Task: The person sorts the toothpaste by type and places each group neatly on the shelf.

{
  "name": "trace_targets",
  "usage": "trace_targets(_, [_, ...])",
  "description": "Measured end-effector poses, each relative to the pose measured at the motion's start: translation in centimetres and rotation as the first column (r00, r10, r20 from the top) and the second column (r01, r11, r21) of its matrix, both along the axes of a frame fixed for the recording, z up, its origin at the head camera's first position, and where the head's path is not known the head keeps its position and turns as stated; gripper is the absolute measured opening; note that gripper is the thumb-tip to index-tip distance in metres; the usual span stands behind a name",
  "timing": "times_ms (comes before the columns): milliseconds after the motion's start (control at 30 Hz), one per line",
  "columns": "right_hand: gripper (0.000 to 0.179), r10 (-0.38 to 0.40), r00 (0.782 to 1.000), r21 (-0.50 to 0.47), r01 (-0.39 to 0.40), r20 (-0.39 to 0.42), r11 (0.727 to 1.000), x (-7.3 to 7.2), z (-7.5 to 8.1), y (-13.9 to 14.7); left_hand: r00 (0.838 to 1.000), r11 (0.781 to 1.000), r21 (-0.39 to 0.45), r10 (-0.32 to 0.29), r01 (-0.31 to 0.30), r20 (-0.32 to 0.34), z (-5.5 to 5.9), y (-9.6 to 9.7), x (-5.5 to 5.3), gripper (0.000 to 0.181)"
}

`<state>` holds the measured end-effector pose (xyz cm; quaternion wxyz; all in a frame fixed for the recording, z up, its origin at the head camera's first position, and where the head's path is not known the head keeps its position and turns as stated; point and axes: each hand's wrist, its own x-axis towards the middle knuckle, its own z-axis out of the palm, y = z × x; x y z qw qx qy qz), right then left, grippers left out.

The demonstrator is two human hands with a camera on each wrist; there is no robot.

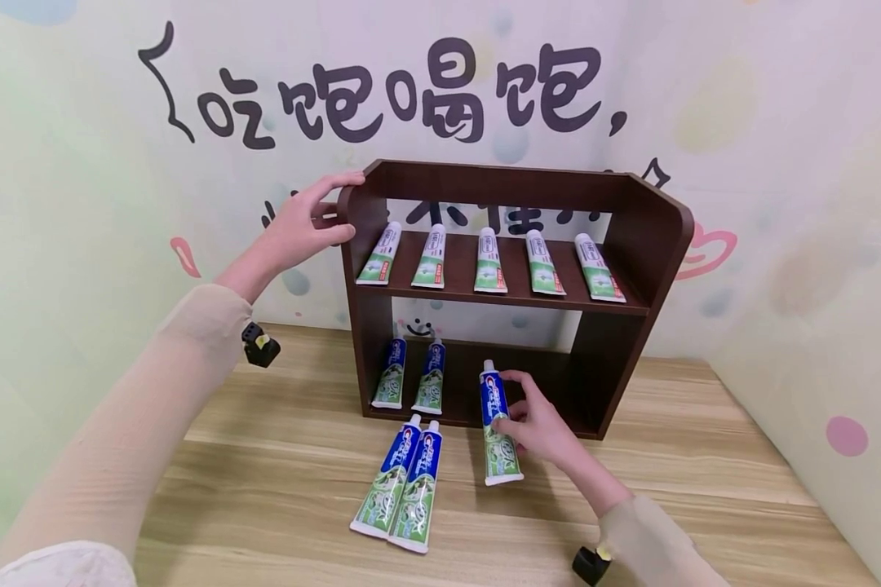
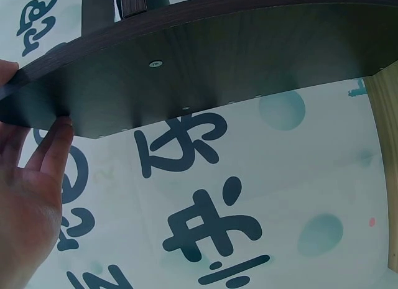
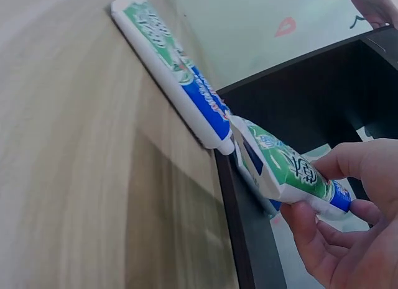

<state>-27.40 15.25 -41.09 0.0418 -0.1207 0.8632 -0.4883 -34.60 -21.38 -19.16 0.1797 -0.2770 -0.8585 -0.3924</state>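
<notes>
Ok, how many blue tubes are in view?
5: two tubes on the lower shelf, two more on the table, one in the right hand. That hand may hide others.

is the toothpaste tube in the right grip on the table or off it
Off: the right grip holds the tube, and the right wrist view shows its flat end clear of the tabletop.

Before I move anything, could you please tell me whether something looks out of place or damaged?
Nothing looks spilled or visibly damaged. Slightly odd are the two loose tubes on the table, lying slanted side by side before the dark rack, while two matching tubes sit spaced apart on its lower shelf.
</notes>
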Motion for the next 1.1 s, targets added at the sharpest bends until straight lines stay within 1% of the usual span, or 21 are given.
trace_targets(267, [0.073, -0.038, 0.999, -0.040, 0.037, -0.013, 0.998, -1.6, 0.5, -0.9, 1.000, 1.000, 0.005, -0.005, 0.005, 0.002, 0.1, 0.0, 0.0, 0.060])
trace_targets(567, [0.073, -0.028, 0.998, -0.063, 0.024, -0.061, 0.998, -4.0, 0.5, -1.5, 1.000, 1.000, 0.001, -0.004, 0.004, -0.006, 0.0, 0.0, 0.0, 0.060])
trace_targets(867, [0.074, -0.047, 0.994, -0.081, 0.039, -0.095, 0.996, -6.4, 0.2, -1.8, 1.000, 1.000, 0.007, -0.005, 0.005, 0.000, 0.0, 0.0, -0.1, 0.061])
trace_targets(1100, [0.075, -0.067, 0.994, -0.124, 0.056, -0.089, 0.991, -8.0, -0.2, -2.2, 1.000, 1.000, 0.009, -0.009, 0.009, 0.002, 0.0, 0.0, -0.1, 0.060])
